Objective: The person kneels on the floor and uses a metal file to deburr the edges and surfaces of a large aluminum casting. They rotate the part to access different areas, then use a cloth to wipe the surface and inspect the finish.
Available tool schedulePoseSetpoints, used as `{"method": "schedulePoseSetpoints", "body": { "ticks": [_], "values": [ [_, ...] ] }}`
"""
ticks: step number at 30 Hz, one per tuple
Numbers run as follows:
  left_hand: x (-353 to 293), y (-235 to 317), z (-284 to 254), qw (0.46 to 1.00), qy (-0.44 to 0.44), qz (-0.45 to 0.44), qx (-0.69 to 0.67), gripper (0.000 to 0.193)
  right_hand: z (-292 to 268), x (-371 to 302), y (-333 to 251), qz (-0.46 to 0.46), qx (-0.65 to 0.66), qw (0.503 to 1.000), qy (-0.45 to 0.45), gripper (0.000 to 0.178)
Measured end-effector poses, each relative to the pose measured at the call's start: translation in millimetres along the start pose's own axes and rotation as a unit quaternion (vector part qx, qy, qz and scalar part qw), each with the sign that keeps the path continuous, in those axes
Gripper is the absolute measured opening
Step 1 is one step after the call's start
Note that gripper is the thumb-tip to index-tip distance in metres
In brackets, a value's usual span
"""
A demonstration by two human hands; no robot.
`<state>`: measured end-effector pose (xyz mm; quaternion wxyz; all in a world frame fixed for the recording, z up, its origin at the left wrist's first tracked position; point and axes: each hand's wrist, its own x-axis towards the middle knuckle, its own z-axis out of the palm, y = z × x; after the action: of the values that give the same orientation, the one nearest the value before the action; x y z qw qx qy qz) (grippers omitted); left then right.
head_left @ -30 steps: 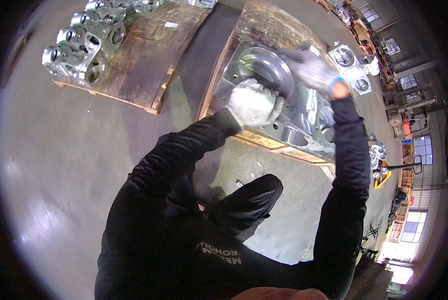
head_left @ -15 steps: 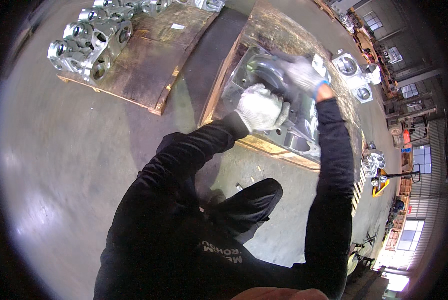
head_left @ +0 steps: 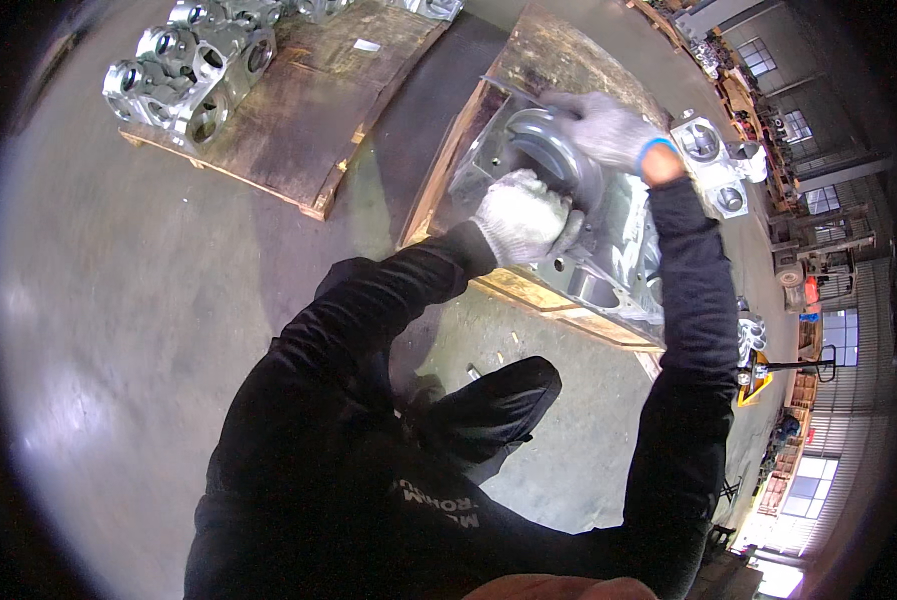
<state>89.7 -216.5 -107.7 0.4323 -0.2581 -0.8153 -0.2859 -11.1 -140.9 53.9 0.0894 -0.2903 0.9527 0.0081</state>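
Observation:
A large silver metal casting (head_left: 629, 240) with round bores lies on a wooden pallet (head_left: 539, 290). My left hand (head_left: 521, 215), in a white knit glove, is closed at the casting's near upper edge, just below the big ringed bore (head_left: 549, 150). What its fingers grip is mostly hidden. Above the far side of that bore is my right hand (head_left: 609, 130), in a pale glove with a blue cuff. It is closed round a thin, dark, straight file-like tool (head_left: 509, 88), whose end sticks out to the left over the casting's corner. Motion blurs the right fingers slightly.
Left of me, several similar castings (head_left: 209, 70) stand on another wooden pallet (head_left: 289, 150). More metal parts (head_left: 704, 140) are beyond my right hand. A yellow pallet jack (head_left: 754, 380) stands at the right. My bent knee (head_left: 519, 400) is close to the near pallet.
My right hand has shifted slightly to the right, and the thin tool now shows more plainly. My left hand keeps its place on the casting. The view has turned a little.

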Motion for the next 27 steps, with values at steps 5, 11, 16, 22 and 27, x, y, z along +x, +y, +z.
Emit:
{"method": "schedulePoseSetpoints", "body": {
  "ticks": [5,11,16,22,27],
  "values": [
    [1.9,1.6,-1.4,1.000,0.001,-0.012,0.020,0.036,0.5,6.4,11.9,-0.110,0.027,0.994,-0.002,0.057],
    [3.5,1.4,-6.8,0.999,-0.039,-0.027,0.002,0.037,0.5,11.3,36.7,0.009,0.137,0.987,-0.083,0.051],
    [5.3,-1.4,-9.2,0.999,-0.023,0.016,0.031,0.021,-8.5,19.8,35.1,-0.010,0.115,0.989,-0.096,0.049],
    [2.9,-2.0,-7.3,0.999,-0.025,0.002,0.027,0.024,2.7,13.7,-1.4,-0.093,-0.003,0.995,-0.034,0.050],
    [1.3,-1.3,-5.0,0.999,0.019,0.024,0.013,0.026,3.1,-4.2,-3.5,-0.095,-0.101,0.990,0.002,0.047]
  ]
}}
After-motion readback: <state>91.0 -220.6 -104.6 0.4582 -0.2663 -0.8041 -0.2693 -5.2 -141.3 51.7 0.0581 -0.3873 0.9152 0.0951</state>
